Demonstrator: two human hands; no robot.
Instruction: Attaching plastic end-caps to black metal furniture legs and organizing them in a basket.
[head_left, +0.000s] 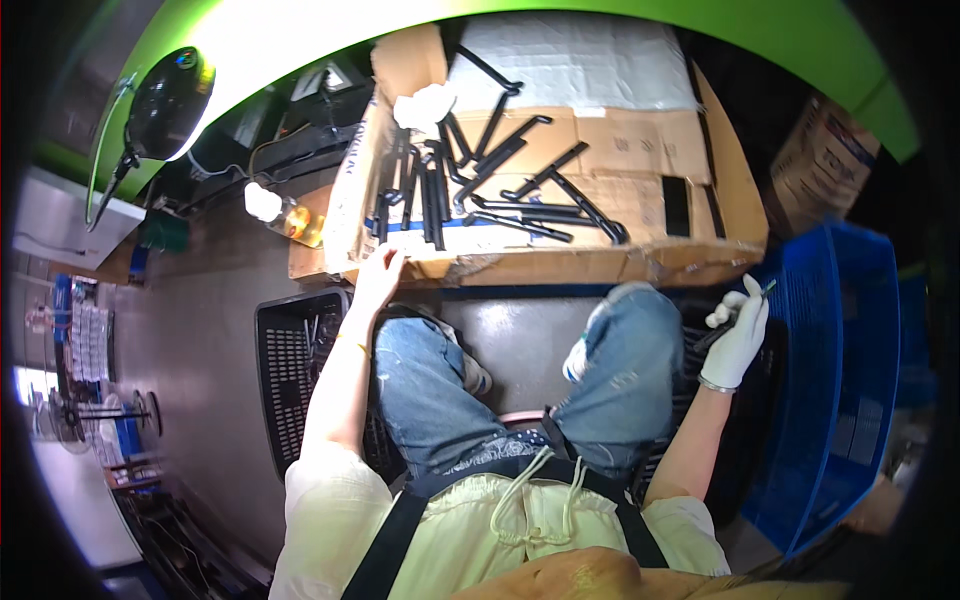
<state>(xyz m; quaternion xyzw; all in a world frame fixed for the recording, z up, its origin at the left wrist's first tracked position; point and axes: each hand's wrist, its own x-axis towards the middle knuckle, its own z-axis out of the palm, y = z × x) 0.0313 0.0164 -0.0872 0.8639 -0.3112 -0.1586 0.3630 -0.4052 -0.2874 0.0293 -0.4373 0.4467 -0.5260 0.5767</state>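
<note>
My bare left hand (378, 280) rests at the near rim of a shallow cardboard box (600, 268), fingers loosely apart with nothing seen in them. Just beyond the fingertips, inside the box, stand several upright black bars (432, 208). More black bars with bent ends (500, 165) lie loosely crossed over the cardboard. On the right, my white-gloved right hand (738, 335) is closed around a slim dark object (712, 338). A small greenish tip shows past the fingers, and the glove hides most of it.
A black slatted crate (285, 385) stands left of my legs, a tall blue crate (835, 390) at the right. A crumpled white cloth (424, 106) lies at the box's far left. Beside the box are a bottle with yellow contents (300, 222) and a black lamp (172, 100).
</note>
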